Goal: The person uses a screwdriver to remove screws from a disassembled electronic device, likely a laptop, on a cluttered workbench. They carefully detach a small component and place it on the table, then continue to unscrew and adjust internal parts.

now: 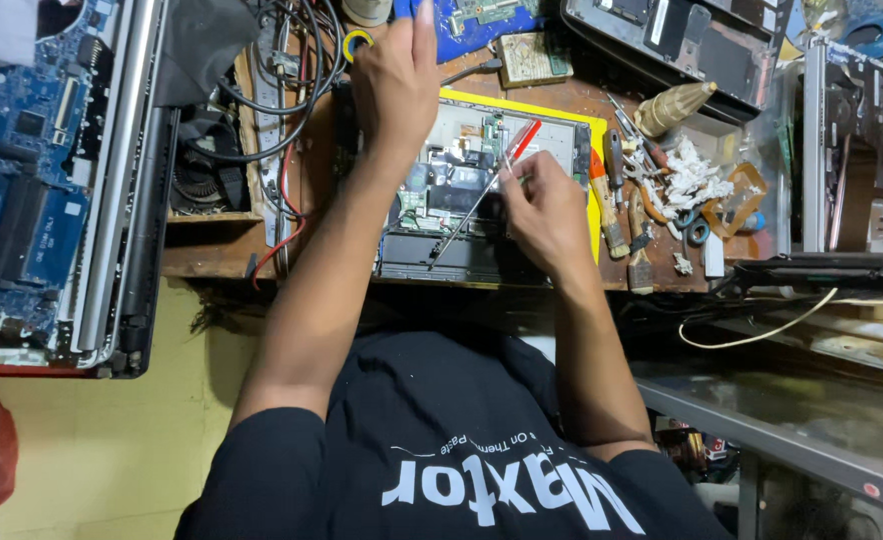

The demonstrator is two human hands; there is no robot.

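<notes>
Red-handled screwdriver [482, 190] in right hand [545, 212], yellow-edged mat [522, 104]

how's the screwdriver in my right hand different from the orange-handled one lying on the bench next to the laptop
The red-handled screwdriver is held in your right hand, slanted over the opened laptop; the orange-handled screwdriver lies loose on the bench, untouched. The held one has a long, thin bare shaft and a slim red handle; the other looks shorter and thicker, orange and pale. Both lie within your right hand's reach.
</notes>
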